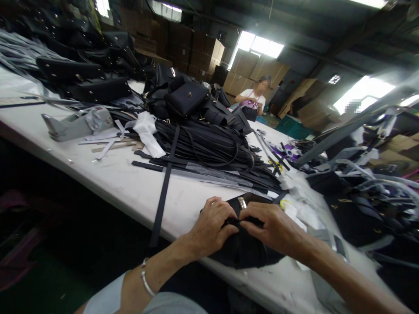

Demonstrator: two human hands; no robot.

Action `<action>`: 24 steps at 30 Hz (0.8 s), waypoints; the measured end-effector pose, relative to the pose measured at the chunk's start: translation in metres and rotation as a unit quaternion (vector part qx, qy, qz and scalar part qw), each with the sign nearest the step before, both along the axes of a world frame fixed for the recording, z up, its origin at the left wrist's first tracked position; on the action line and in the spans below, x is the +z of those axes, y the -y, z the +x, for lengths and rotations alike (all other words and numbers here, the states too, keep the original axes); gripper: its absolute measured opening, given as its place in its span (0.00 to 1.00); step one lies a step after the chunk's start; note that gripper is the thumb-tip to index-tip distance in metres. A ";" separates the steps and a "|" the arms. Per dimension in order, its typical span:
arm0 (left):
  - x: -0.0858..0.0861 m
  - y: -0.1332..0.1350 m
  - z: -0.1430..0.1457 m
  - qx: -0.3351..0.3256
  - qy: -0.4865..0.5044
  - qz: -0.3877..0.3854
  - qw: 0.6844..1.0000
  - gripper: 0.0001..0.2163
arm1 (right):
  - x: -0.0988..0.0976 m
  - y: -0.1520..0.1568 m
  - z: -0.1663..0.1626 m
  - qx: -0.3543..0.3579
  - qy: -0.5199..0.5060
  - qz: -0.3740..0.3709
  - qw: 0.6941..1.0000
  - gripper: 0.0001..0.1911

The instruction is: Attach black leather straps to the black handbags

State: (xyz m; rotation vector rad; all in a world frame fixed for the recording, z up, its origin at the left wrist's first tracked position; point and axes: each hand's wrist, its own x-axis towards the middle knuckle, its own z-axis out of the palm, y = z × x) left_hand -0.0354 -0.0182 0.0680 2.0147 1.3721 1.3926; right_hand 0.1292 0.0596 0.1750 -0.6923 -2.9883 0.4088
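Observation:
A black handbag (242,253) with a gold-coloured metal clasp lies at the near edge of the white table, in front of me. My left hand (214,224) is closed on its upper part from the left, thumb and fingers pinching the black material. From the right, my right hand (265,222) pinches the same part, its fingertips almost touching those of the left. What exactly lies between the fingertips is too dark and small to make out. Just beyond the bag spreads a thick pile of black straps (209,144), one of them hanging over the table edge.
Finished-looking black bags (186,98) are heaped behind the straps. A grey tape dispenser (77,124) and crumpled white paper (147,131) lie to the left. More black bags with plastic wrap (350,205) crowd the right. Across the table a person (253,98) handles a dark bag.

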 end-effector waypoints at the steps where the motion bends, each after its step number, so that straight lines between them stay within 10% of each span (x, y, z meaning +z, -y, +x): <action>1: 0.002 0.000 -0.001 -0.005 -0.016 -0.003 1.000 0.04 | 0.002 -0.001 -0.001 0.019 0.023 0.027 0.999 0.04; 9: 0.001 -0.003 -0.002 -0.032 -0.084 -0.008 0.996 0.05 | -0.001 0.000 -0.009 0.123 0.117 0.093 0.981 0.07; 17: -0.001 -0.005 -0.007 -0.025 0.030 -0.067 0.997 0.07 | -0.036 0.005 0.010 -0.108 -0.108 -0.161 0.975 0.06; 24: 0.002 0.006 -0.011 -0.017 0.121 -0.085 0.989 0.06 | -0.040 0.007 0.013 -0.117 -0.143 -0.205 0.961 0.08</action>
